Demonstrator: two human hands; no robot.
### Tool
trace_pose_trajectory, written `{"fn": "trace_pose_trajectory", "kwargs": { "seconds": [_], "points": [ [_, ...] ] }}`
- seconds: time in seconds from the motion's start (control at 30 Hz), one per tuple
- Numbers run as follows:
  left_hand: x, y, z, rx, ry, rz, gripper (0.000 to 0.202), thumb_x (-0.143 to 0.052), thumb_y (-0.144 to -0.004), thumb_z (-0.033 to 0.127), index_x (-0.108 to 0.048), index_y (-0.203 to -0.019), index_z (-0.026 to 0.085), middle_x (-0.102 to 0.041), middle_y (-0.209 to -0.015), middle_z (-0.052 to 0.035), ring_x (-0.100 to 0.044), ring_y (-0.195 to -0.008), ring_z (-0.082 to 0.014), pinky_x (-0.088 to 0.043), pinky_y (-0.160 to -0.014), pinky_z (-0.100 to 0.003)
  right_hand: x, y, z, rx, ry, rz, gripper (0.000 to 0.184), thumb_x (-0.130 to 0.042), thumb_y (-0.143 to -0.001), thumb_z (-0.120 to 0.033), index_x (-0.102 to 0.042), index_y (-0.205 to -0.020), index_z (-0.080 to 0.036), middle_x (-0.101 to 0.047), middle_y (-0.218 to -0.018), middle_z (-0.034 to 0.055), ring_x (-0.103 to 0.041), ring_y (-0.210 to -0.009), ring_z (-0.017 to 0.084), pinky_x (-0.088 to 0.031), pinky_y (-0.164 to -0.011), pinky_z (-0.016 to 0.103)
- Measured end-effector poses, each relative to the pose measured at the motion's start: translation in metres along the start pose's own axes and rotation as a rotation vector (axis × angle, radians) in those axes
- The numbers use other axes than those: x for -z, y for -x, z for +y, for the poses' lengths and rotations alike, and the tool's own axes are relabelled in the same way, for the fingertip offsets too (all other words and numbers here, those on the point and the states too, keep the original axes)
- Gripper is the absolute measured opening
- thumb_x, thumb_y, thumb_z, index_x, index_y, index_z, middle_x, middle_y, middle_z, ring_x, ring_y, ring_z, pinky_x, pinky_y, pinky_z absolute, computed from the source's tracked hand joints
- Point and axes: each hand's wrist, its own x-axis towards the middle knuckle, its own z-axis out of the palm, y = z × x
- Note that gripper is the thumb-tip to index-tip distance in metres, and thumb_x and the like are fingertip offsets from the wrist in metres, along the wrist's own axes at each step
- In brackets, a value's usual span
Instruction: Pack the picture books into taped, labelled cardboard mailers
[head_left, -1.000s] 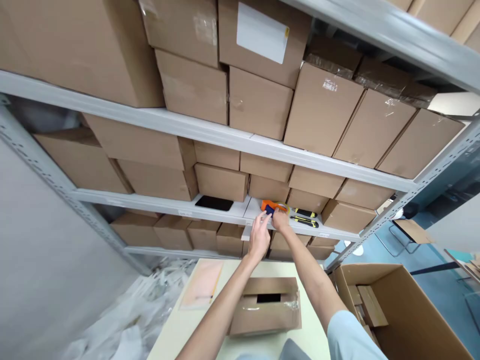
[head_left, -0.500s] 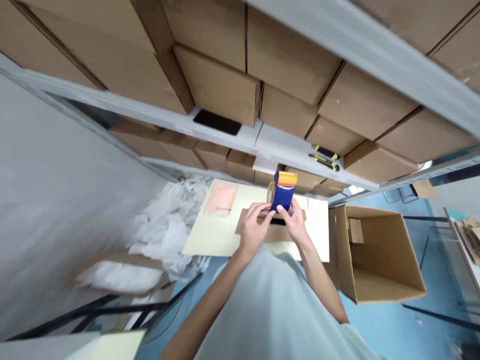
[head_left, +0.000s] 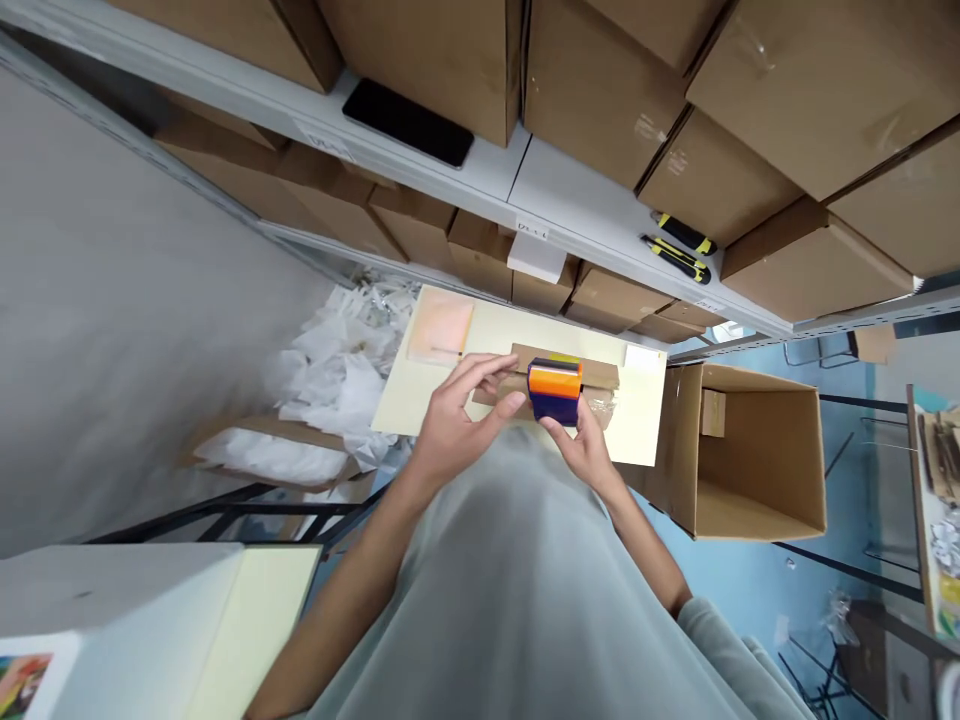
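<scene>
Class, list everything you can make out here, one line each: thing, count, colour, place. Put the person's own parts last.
Tape dispenser: one, orange and dark blue, in the right hand
Small box: one, brown, on the table below the dispenser
Table: one, pale yellow, before the person
Sheet: one, peach, table's left
Slip: one, white, table's right
Shelving: one unit, grey, beyond the table
Shelf boxes: many, brown, on the shelving
Phone: one, black, shelf
Cutters: two, black and yellow, shelf
Large carton: one, brown, open, right of the table
Scraps: uncountable, white, left of the table
Left hand: one, open, left of the dispenser
Right hand: one, holding the dispenser
</scene>
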Motion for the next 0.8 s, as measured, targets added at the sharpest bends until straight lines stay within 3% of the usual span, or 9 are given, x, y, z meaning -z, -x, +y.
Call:
{"fn": "trace_pose_trajectory", "kwargs": {
  "seconds": [0.17,0.37,0.47,0.6,0.8],
  "points": [
    [0.019,-0.011,0.037,-0.069,-0.062,-0.126,0.031,-0.074,-0.1,0.041,-0.08,-0.128,0.029,-0.077,-0.122,-0.0083,-0.071,-0.114,-0.0252,-0.064,-0.097,-0.04,0.019,0.024,-0.007,0.069,0.225,-0.093,0.035,-0.07,-0.106,-0.047,-0.063,-0.131,-0.023,-0.079,-0.115,0.0119,-0.077,-0.101,0.028,-0.065,-0.092,0.041],
    [0.019,-0.008,0.062,-0.161,-0.095,-0.142,0.018,-0.074,-0.101,0.036,-0.084,-0.115,0.032,-0.081,-0.11,-0.0046,-0.075,-0.105,-0.0237,-0.065,-0.098,-0.043,0.037,0.028,-0.019,0.395,0.434,-0.083,0.014,-0.062,-0.108,-0.028,-0.061,-0.121,-0.023,-0.074,-0.106,0.0088,-0.072,-0.095,0.024,-0.063,-0.082,0.037],
    [0.02,-0.012,0.069,-0.226,-0.098,-0.165,0.017,-0.074,-0.102,0.029,-0.083,-0.117,0.031,-0.082,-0.109,-0.0036,-0.076,-0.101,-0.0204,-0.066,-0.092,-0.039,0.044,0.028,-0.022,0.477,0.521,-0.069,0.014,-0.06,-0.108,-0.025,-0.059,-0.121,-0.024,-0.072,-0.102,0.0085,-0.07,-0.092,0.025,-0.063,-0.08,0.04],
    [0.025,-0.022,0.075,-0.3,-0.11,-0.305,0.015,-0.072,-0.105,0.03,-0.082,-0.115,0.028,-0.082,-0.106,-0.0038,-0.075,-0.097,-0.0197,-0.065,-0.09,-0.04,0.055,0.028,-0.024,0.569,0.579,-0.09,0.016,-0.059,-0.107,-0.022,-0.058,-0.123,-0.024,-0.073,-0.102,0.01,-0.07,-0.096,0.027,-0.063,-0.085,0.046],
    [0.024,-0.028,0.082,-0.368,-0.134,-0.392,0.014,-0.068,-0.107,0.022,-0.08,-0.104,0.03,-0.08,-0.1,0.0012,-0.073,-0.093,-0.0173,-0.061,-0.083,-0.033,0.067,0.03,-0.026,0.6,0.583,-0.169,0.021,-0.057,-0.105,-0.016,-0.061,-0.124,-0.023,-0.074,-0.103,0.0105,-0.071,-0.098,0.029,-0.062,-0.089,0.049]
  ]
}}
